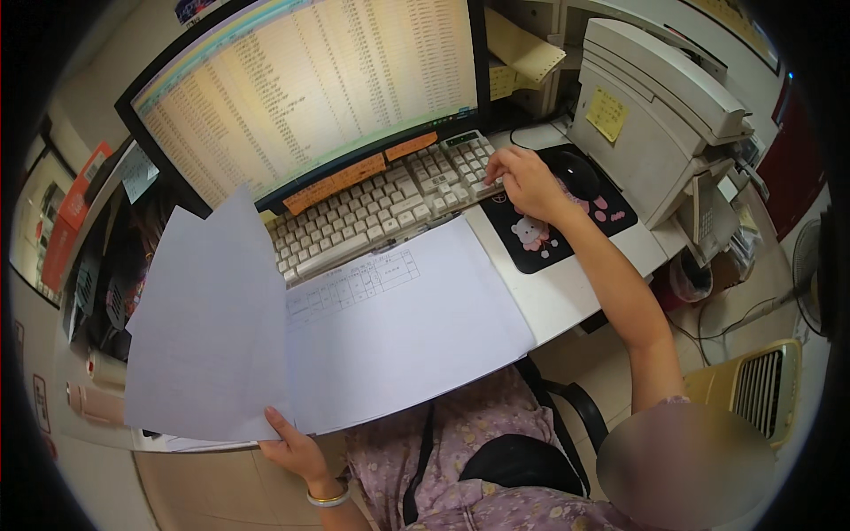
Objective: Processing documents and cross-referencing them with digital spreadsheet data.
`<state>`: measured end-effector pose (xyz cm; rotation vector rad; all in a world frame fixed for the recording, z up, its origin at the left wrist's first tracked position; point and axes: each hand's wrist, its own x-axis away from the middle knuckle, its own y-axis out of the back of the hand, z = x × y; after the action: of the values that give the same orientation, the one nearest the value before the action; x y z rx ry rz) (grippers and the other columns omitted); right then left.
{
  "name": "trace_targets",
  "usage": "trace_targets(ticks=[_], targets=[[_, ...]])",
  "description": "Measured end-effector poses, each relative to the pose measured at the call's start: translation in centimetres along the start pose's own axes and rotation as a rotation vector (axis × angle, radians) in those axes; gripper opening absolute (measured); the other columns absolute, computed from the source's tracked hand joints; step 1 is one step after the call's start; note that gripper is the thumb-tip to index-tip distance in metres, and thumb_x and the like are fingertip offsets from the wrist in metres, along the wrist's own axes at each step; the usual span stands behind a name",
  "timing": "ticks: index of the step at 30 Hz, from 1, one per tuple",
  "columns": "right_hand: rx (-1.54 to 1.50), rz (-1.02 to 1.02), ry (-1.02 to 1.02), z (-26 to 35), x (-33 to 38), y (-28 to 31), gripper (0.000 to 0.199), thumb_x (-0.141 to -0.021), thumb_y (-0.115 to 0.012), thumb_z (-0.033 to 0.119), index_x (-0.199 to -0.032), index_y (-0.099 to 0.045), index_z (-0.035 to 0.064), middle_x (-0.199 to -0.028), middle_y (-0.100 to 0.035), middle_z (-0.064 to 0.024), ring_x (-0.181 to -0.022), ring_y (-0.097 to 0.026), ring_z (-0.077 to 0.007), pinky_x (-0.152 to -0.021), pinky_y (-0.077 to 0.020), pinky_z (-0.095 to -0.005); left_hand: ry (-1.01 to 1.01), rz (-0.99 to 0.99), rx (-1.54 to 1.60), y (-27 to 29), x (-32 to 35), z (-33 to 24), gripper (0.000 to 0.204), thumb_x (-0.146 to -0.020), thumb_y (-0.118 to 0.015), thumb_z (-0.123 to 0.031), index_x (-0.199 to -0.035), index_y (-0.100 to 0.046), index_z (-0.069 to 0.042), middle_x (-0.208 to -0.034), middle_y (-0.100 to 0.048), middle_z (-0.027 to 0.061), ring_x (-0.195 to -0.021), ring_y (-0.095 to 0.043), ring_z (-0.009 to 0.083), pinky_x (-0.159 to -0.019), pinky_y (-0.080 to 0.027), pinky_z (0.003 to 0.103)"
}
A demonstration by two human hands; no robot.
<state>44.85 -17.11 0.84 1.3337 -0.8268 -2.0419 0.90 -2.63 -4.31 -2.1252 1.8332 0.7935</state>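
My left hand [297, 456] pinches the lower edge of a raised paper sheet [208, 327], thumb on top and the other fingers partly hidden beneath. This sheet stands tilted up to the left of an open paper stack [407, 354], whose top page bears a small printed table. At the right end of a white keyboard [354, 212], my right hand [531, 186] rests over the number keys with bent fingers apart and nothing held. Its wrist lies above a black mouse pad [549, 248] with a cartoon bear, beside a black mouse [574, 173].
A lit monitor [310, 97] showing rows of text stands behind the keyboard, orange notes along its lower frame. To the right is a beige office machine [637, 133] with a yellow sticky note. Folders [84, 190] crowd the left. A waste bin [692, 281] stands below the desk's right side.
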Motion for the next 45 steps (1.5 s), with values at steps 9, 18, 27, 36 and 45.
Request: trace_targets(ticks=[9, 18, 27, 36, 45], targets=[[0.033, -0.106, 0.016, -0.8, -1.5, -1.9, 0.023, -0.082, -0.048, 0.005, -0.104, -0.056, 0.0057, -0.106, -0.062, -0.0109, -0.112, -0.052, -0.0308, -0.097, -0.0383, -0.0431, 0.01, 0.087, 0.064, 0.6, -0.2, 1.2, 0.041, -0.101, -0.051, -0.023, -0.118, -0.052, 0.015, -0.112, -0.063, 0.0185, -0.096, -0.058, 0.0197, -0.087, -0.047, 0.031], [0.022, -0.023, 0.03, 0.4, -1.7, -2.6, 0.031, -0.082, -0.049, 0.006, -0.113, -0.053, 0.0054, -0.117, -0.058, -0.0121, -0.121, -0.046, -0.0314, -0.104, -0.0338, -0.0436, 0.096, 0.108, -0.026, 0.8, -0.2, 0.9, 0.041, -0.101, -0.052, -0.023, -0.116, -0.052, 0.015, -0.112, -0.063, 0.0187, -0.094, -0.058, 0.0194, -0.085, -0.048, 0.031], [0.155, -0.072, 0.002, -0.1, -1.2, -1.8, 0.028, -0.085, -0.051, 0.011, -0.112, -0.052, 0.004, -0.108, -0.061, -0.0129, -0.112, -0.051, -0.0313, -0.104, -0.0334, -0.0451, 0.043, 0.06, 0.041, 0.3, 0.0, 1.1, 0.039, -0.101, -0.051, -0.02, -0.119, -0.051, 0.015, -0.116, -0.06, 0.0208, -0.097, -0.058, 0.0224, -0.088, -0.048, 0.033], [0.314, -0.216, -0.094, -1.0, 0.2, -0.1, 0.015, -0.086, -0.05, 0.011, -0.099, -0.053, 0.0039, -0.086, -0.063, -0.0116, -0.087, -0.06, -0.0313, -0.103, -0.0349, -0.0475, 0.054, 0.075, 0.049, 0.7, 0.0, 1.3, 0.043, -0.101, -0.05, -0.022, -0.122, -0.048, 0.015, -0.117, -0.059, 0.0221, -0.101, -0.057, 0.0249, -0.09, -0.046, 0.036], [0.162, -0.396, -0.123, -1.3, 0.3, 0.5, 0.013, -0.082, -0.056, 0.01, -0.095, -0.053, 0.0056, -0.078, -0.062, -0.012, -0.082, -0.06, -0.0329, -0.092, -0.0401, -0.0459, 0.058, 0.097, 0.074, 0.8, -0.1, 1.7, 0.042, -0.1, -0.052, -0.021, -0.12, -0.048, 0.016, -0.116, -0.059, 0.022, -0.1, -0.058, 0.025, -0.09, -0.047, 0.036]])
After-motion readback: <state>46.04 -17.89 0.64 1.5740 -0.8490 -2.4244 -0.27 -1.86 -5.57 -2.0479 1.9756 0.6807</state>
